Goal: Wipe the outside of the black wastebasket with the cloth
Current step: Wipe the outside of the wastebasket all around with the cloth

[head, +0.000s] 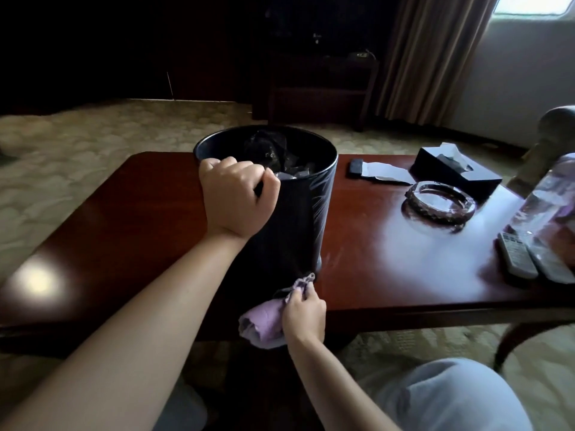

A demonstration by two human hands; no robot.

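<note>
From the head camera, the black wastebasket (298, 213) stands upright on the dark red wooden bench (389, 259), near its front edge and left of centre; crumpled dark plastic (273, 150) shows inside it. The left hand (238, 197) sits on the near rim, its fingers (267, 178) curled over the edge and gripping it; the right hand (303, 315) is low at the base of the wastebasket, at the front edge of the bench, its fingers pinching a bunched purple cloth (264, 321) that touches the bottom of the outer wall. To the right on the bench lie a glass ashtray (438, 202), a black tissue box (454, 169) behind it, a small dark object with a white paper (382, 172), and two remote controls (529, 259) side by side near the right edge; a clear plastic bag (547, 203) lies just beyond them.
</note>
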